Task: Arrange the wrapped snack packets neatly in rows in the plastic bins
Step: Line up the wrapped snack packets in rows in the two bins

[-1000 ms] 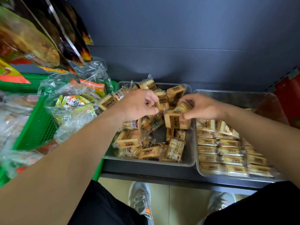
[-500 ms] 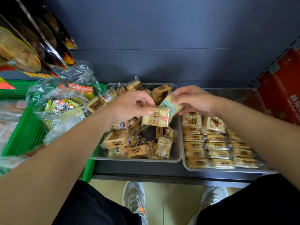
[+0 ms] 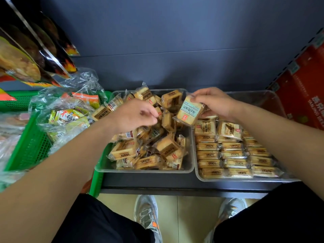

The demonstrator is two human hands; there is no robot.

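Pinched at its upper edge between thumb and fingers of the right hand (image 3: 214, 102): one teal-labelled packet (image 3: 190, 111), tilted, held above the meeting walls of the two bins, toward their back. Teal Chinese characters on its face and a small red logo at the lower corner, too warped by the wrapper to read with confidence.

Hovering over the jumbled pile: the left hand (image 3: 133, 114), fingers curled, fingertips blurred. Impossible to tell whether anything is held there.

Beneath it, in the left bin (image 3: 143, 171): brown-labelled packets (image 3: 122, 149) heaped at all angles, a few showing barcodes. In the right bin (image 3: 245, 180): rowed packets (image 3: 233, 154) lying flat in neat columns, the rightmost column partly hidden behind the right forearm.

At the left, a green basket (image 3: 29, 148) holding clear bags (image 3: 68, 116), cut off by the frame edge. Top left, dark hanging bags (image 3: 57, 55) with flame print, cropped. At the right edge, a red carton (image 3: 301, 95) lettered "YANJING BEE", the rest cut off. Below the shelf edge (image 3: 175, 183), grey shoes (image 3: 146, 213) on pale floor tiles.
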